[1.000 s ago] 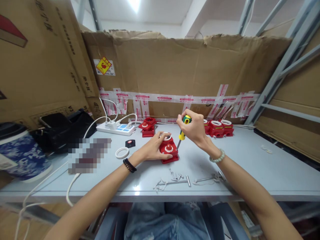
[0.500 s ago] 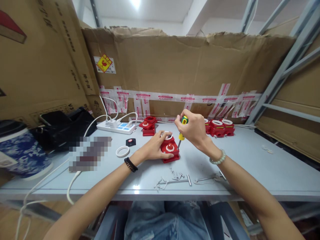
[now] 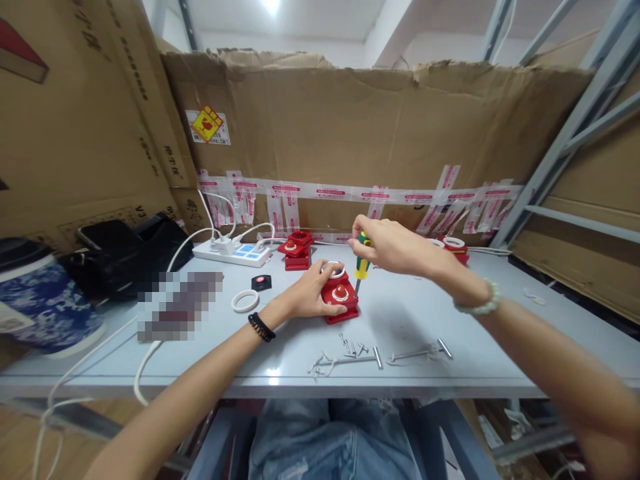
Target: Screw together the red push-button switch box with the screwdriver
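In the head view my left hand (image 3: 320, 291) grips a red housing (image 3: 341, 309) from its left side, thumb along the front edge and fingers at the back. The housing has a red dome in a white ring on top and a white ring (image 3: 334, 270) behind it. My right hand (image 3: 381, 241) is closed around the green and yellow handle of a screwdriver (image 3: 361, 265). The shaft points down, and its tip meets the housing's right corner. Several loose screws (image 3: 353, 347) lie on the table in front of the housing.
Two metal T-handled rods (image 3: 353, 361) lie near the table's front edge. To the left are a white ring (image 3: 245, 301), a black part (image 3: 261, 283), a power strip (image 3: 233, 253) and a patterned cup (image 3: 47, 300). Red parts (image 3: 296, 251) stand behind; more housings (image 3: 455, 248) sit at right.
My right forearm and wrist have swung outward to the right, and the hand has turned on the screwdriver handle. The screwdriver stands more upright. My left hand and the housing stay in place.
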Action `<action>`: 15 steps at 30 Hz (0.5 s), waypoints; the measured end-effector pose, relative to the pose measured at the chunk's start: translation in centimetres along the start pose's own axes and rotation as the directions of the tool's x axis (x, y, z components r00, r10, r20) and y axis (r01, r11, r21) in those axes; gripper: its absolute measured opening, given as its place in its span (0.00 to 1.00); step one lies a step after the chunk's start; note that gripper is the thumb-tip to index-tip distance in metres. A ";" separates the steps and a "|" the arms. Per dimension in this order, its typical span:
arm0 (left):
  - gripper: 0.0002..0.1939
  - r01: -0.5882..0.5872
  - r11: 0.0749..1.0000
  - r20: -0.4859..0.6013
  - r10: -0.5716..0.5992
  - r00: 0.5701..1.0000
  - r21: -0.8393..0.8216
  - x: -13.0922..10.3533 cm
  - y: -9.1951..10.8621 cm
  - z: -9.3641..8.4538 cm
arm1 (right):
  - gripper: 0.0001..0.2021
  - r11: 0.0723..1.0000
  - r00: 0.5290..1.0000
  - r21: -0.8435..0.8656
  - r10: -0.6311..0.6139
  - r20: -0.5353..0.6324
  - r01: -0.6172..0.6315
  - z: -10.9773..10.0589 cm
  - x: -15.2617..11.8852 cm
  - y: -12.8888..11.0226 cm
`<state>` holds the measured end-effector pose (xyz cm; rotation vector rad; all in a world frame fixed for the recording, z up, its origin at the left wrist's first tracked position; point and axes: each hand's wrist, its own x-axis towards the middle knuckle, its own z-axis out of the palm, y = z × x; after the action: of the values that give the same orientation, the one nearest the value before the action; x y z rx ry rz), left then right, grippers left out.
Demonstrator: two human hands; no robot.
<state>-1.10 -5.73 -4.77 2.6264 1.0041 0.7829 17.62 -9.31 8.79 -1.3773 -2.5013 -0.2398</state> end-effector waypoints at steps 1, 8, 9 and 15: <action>0.41 -0.005 1.000 -0.001 0.005 1.000 -0.003 0.0 0.0 0.0 | 0.09 0.999 0.997 0.041 -0.012 0.081 0.009 -0.5 -0.1 0.3; 0.41 0.012 1.000 -0.002 -0.012 1.000 -0.016 0.0 0.3 -0.1 | 0.16 0.959 0.995 -0.271 0.097 0.022 -0.087 -1.1 0.1 -1.1; 0.41 0.018 1.000 -0.001 -0.018 1.000 -0.013 0.0 0.3 -0.1 | 0.17 0.944 0.994 -0.312 0.109 -0.007 -0.106 -0.9 0.3 -1.3; 0.41 0.030 1.000 0.015 -0.030 0.999 -0.009 0.0 0.6 -0.3 | 0.06 0.991 0.981 -0.097 -0.076 0.180 0.095 -1.6 1.1 -0.4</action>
<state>-0.91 -6.17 -4.32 2.5998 1.0309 0.7586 17.02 -9.08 10.68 -1.3872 -2.7329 -0.2828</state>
